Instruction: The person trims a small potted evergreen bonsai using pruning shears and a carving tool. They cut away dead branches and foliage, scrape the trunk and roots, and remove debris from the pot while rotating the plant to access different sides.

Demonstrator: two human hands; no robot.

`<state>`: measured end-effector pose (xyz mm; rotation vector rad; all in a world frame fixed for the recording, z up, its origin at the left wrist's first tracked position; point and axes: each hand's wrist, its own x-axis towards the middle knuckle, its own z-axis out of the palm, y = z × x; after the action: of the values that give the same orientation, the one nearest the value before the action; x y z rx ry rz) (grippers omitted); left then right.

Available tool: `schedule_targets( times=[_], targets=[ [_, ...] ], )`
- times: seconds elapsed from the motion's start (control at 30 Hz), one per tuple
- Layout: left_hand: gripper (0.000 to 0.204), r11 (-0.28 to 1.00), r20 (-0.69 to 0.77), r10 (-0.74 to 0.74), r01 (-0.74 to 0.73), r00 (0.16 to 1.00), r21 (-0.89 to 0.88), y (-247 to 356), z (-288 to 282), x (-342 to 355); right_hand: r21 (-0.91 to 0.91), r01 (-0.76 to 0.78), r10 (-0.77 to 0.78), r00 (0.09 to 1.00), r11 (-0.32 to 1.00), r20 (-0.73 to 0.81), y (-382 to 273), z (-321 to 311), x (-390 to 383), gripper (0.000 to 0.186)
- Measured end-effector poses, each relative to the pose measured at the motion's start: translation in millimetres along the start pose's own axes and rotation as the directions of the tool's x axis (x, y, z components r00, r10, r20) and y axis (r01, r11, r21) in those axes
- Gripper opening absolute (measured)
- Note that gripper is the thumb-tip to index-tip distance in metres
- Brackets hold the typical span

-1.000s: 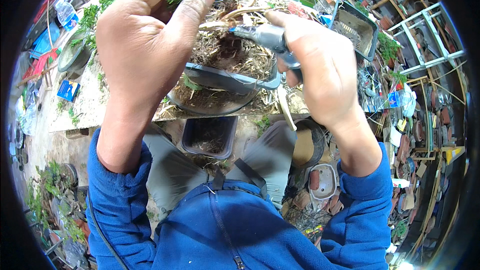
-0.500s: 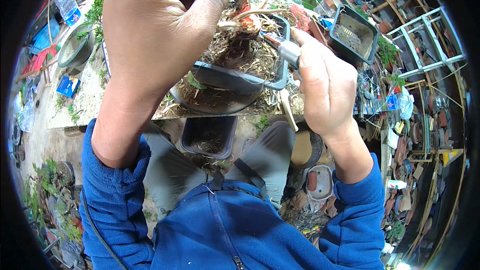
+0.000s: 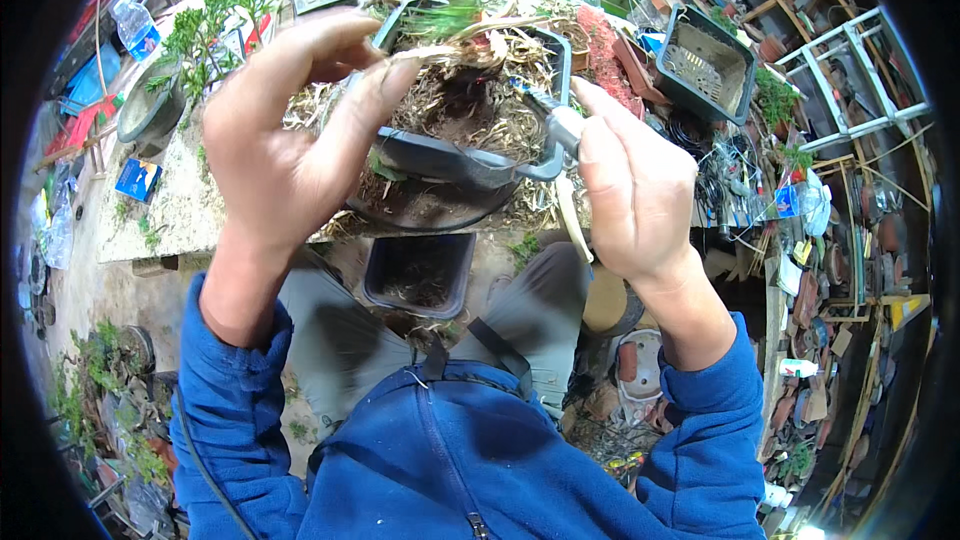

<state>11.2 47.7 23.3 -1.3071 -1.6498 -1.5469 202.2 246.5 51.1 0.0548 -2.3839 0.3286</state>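
My right hand (image 3: pixel 640 185) is closed around a silver-grey hand tool (image 3: pixel 566 126), its narrow dark end pointing at the plant; its exact kind is unclear. My left hand (image 3: pixel 290 130) is curled at the pot's left, thumb and forefinger apart, the thumb tip close to a pale, stripped branch (image 3: pixel 455 48). That branch belongs to a small conifer, whose green foliage (image 3: pixel 450 15) is blurred. The plant stands in a dark rectangular plastic pot (image 3: pixel 450 160) filled with soil and fibrous shavings. Part of the pot's left side is hidden by my left hand.
The pot rests on a pale, debris-strewn worktop (image 3: pixel 160 215). Another dark tray (image 3: pixel 708 65) is at the far right, a round grey pot (image 3: pixel 150 115) and blue box (image 3: pixel 137 177) at the left. A black container (image 3: pixel 418 275) sits below, between my legs.
My left hand has drawn down and left, away from the foliage, its thumb and forefinger now parted. My right hand has shifted slightly left and down with the tool. The plant's foliage has moved.
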Motion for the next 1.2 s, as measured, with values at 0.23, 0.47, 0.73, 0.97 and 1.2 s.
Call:
schedule_targets(
  times=[0.23,0.47,0.73,0.97,1.2],
  targets=[
    [0.051,0.98,0.195,-0.033,-0.007,0.98,0.201,15.1,9.7,-65.3,0.441,-0.48,0.499,0.863,0.758,0.082,-9.3,-8.3,-23.3,0.057],
    [0.042,0.971,0.309,-0.002,-0.072,0.951,0.23,53.6,34.4,-75.0,0.618,-0.506,0.628,0.778,0.602,0.026,-23.0,22.1,-39.2,0.051],
    [0.037,0.99,0.215,-0.015,0.046,0.976,-0.137,45.4,35.8,-72.5,0.451,-0.273,0.357,0.927,0.85,-0.113,-10.0,17.8,10.8,0.046],
    [0.034,0.908,0.183,-0.376,0.401,0.908,-0.123,23.5,18.5,-60.0,0.42,-0.335,0.369,0.929,0.843,0.001,3.5,8.7,17.5,0.042],
    [0.033,0.964,0.298,-0.256,0.222,0.92,0.144,-0.6,16.4,-45.0,0.562,-0.492,0.495,0.854,0.665,0.162,11.3,-4.3,33.3,0.042]
  ],
)
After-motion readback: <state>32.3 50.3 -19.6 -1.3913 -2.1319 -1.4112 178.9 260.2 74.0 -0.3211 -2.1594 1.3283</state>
